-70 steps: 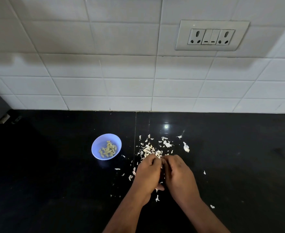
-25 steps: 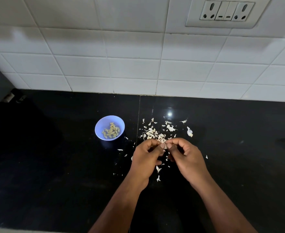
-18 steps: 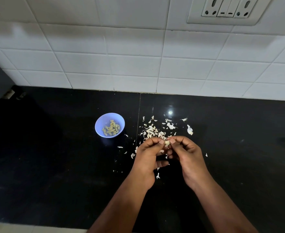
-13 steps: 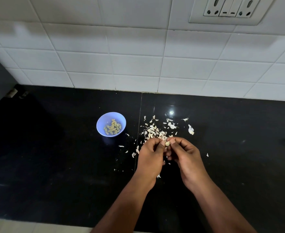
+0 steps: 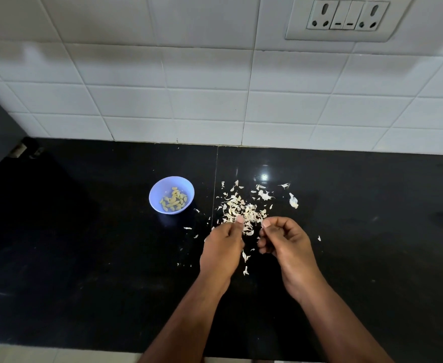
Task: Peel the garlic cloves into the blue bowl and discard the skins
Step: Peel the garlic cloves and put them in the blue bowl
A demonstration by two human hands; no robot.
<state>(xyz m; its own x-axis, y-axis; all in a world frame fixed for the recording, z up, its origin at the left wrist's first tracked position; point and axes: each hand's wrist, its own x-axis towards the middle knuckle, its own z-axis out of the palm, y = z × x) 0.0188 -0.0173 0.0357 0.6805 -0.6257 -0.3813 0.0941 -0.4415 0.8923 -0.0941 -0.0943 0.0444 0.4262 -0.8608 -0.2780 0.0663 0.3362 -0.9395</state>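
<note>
- Two hands sit low in the centre of the frame, a little apart: the left hand (image 5: 221, 247) and the right hand (image 5: 284, 241), both above the black tabletop (image 5: 84, 258).
- Left hand: the fingers are curled in with the thumb pressed to the fingertips at the top. Whether a clove is pinched there cannot be told; nothing pale shows plainly between them.
- Right hand: the fingers are curled loosely, thumb against forefinger. It may hold a scrap of skin or a clove, but that too is hidden.
- The bowl (image 5: 171, 194) stands left of centre, up and to the left of the left hand and well apart from it. It is blue and upright, with a small heap of peeled cloves (image 5: 173, 199) in its bottom.
- The skins (image 5: 242, 208) lie scattered on the tabletop just above the hands, right of the bowl, with loose flakes trailing down between the wrists.
- Step in hand, as I judge it: one clove has just come free of its skin, or is close to it, with the hands parting.
- The next move likely calls for carrying any bare clove up and left to the bowl and dropping it inside the rim, letting the skin fall on the heap.
- Discarding the skins is not yet done; they would need sweeping together.
</note>
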